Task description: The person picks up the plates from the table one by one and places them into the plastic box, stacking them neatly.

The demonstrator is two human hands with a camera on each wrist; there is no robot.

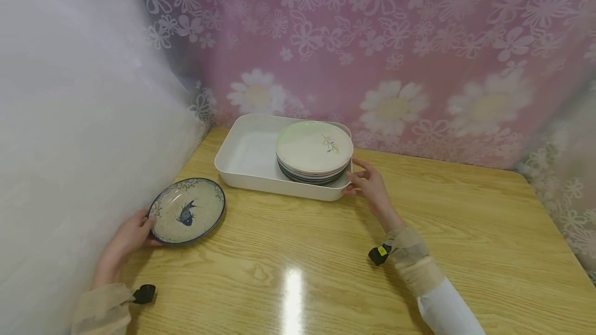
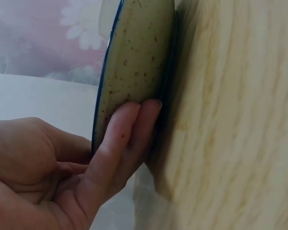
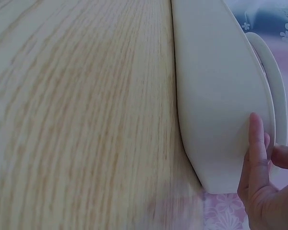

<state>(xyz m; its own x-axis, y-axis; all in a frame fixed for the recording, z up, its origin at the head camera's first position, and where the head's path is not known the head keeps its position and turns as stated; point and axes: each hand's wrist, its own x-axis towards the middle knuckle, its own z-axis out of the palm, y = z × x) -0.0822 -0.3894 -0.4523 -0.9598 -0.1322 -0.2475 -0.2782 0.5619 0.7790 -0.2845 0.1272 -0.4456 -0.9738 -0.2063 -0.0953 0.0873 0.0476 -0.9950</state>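
Note:
A shallow plate (image 1: 200,216) with a blue rim and a blue fish painted in its middle is at the left of the table. My left hand (image 1: 130,232) grips its left edge, thumb over the rim and fingers beneath; in the left wrist view the fingers press the speckled underside (image 2: 139,57). A white rectangular bin (image 1: 251,180) stands at the back, a stack of plates (image 1: 307,151) in its right half. The top plate is pale with a small leafy sprig. My right hand (image 1: 370,185) pinches the bin's right front corner, fingers along the outer wall (image 3: 221,96).
The bin's left half shows its bare white floor (image 1: 261,149). A white sheet (image 1: 93,92) hangs close along the left side, and a pink flowered curtain (image 1: 326,40) runs behind the wooden table (image 1: 261,262).

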